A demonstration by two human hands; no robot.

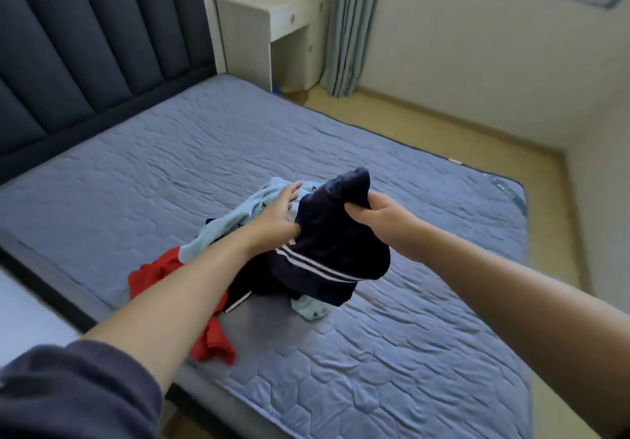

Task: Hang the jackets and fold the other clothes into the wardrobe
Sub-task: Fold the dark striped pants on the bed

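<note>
A small pile of clothes lies in the middle of the bed (375, 353). On top is a dark navy garment with white stripes (327, 244), lifted partly off the pile. My right hand (371, 213) grips its upper edge in a fist. My left hand (279, 213) is at its left side, fingers stretched out, the thumb tucked against the dark cloth. A light blue printed garment (235, 220) lies under and behind it, with a corner showing at the front. A red garment (211, 339) lies at the near left under my left forearm.
The bed has a blue quilted cover and a dark padded headboard (85, 50) at the left. A white desk (272, 26) and grey curtain (351, 29) stand beyond the bed. Wooden floor (460, 135) runs along the bed's far side.
</note>
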